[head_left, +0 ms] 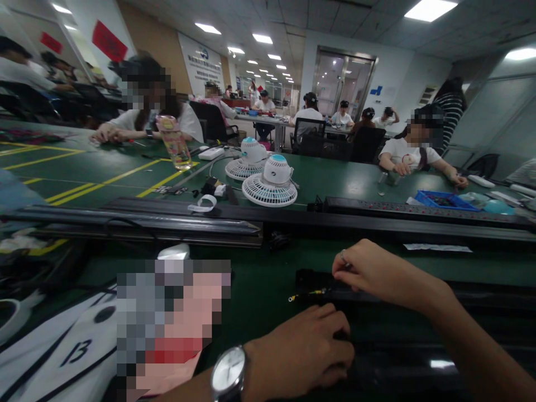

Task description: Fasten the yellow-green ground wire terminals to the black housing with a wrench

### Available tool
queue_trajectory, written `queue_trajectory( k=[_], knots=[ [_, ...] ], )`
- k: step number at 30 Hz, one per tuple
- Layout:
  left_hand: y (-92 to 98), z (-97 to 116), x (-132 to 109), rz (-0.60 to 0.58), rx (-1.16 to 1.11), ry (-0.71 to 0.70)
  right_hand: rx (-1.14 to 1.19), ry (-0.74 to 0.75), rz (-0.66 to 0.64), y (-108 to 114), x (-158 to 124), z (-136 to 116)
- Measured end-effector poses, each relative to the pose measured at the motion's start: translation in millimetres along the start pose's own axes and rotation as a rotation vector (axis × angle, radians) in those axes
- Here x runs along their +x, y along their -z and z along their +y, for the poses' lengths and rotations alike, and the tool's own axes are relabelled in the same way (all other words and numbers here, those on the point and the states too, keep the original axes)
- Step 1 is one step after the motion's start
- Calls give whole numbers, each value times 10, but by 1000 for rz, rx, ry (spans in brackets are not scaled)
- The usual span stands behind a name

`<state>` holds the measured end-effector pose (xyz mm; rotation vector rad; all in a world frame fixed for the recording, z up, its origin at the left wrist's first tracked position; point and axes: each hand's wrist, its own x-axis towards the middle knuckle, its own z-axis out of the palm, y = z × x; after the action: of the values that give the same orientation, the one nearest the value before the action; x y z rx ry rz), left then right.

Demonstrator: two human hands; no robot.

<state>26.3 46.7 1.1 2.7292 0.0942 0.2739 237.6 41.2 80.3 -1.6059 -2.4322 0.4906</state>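
My left hand (pixel 304 347), with a watch on its wrist, is low in the middle of the view, fingers curled at the near end of a glossy black bar (pixel 435 363). Whether it grips the bar is hidden. Farther back, my right hand (pixel 362 268), wearing a ring, is closed above a long black strip (pixel 473 298). Its fingertips are bent down, and what they hold cannot be made out. A short yellow and dark wire (pixel 310 294) with a small ring end pokes out from the strip, between my two hands.
Long black and metal bars (pixel 201 224) cross the green table. Two white fans (pixel 270 187) and a bottle (pixel 175 146) stand behind them. A blue tray (pixel 446 200) lies at right. At left are a white board (pixel 79 340) and a blurred pink item (pixel 201 312). Other people sit beyond.
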Motion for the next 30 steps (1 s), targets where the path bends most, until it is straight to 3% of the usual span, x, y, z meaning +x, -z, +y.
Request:
queue_trajectory(
  k=[30],
  knots=[
    [-20,-20,-1,-9,0,4,7,-39,1,31,13,-38]
  ],
)
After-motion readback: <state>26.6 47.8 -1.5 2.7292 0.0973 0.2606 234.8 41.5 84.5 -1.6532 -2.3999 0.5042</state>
